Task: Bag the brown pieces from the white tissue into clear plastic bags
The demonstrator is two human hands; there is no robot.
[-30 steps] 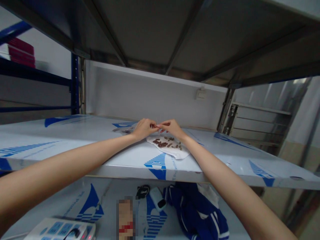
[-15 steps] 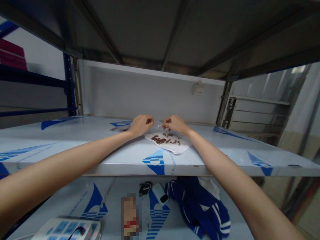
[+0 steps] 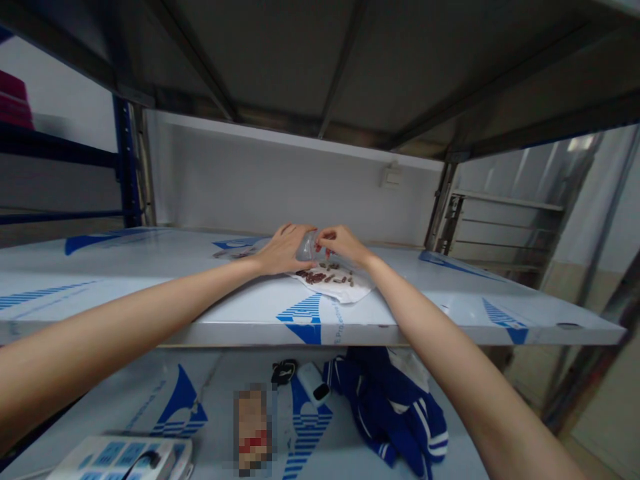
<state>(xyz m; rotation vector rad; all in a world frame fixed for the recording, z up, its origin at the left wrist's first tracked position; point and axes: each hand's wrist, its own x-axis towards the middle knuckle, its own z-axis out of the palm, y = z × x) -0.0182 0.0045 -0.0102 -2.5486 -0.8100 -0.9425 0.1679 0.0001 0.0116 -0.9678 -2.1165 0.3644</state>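
On the shelf's far part, my left hand (image 3: 285, 249) curves round a clear plastic container (image 3: 307, 247), thumb toward me; whether it is a cup or a bag is hard to tell. Just right of its rim, my right hand (image 3: 344, 243) has its fingers pinched together at the container's side. Whatever those fingertips hold is too small to name. Below both hands lies a white paper sheet (image 3: 345, 293). Several dark red-brown pieces (image 3: 315, 277) like beans are bunched on its left, and several duller brown pieces (image 3: 340, 279) are scattered on its right.
The hands work on a film-covered shelf (image 3: 200, 293) under a low metal shelf (image 3: 280, 67). A flat clear wrapper (image 3: 233, 253) lies left of my left hand. A blue jacket (image 3: 395, 413), a pale blue device (image 3: 313, 385) and a power strip (image 3: 120, 457) lie on the level below.
My left hand has opened out from a curled shape and now wraps the clear container, which shows more upright. My right hand stays pinched beside it. The view has shifted slightly.
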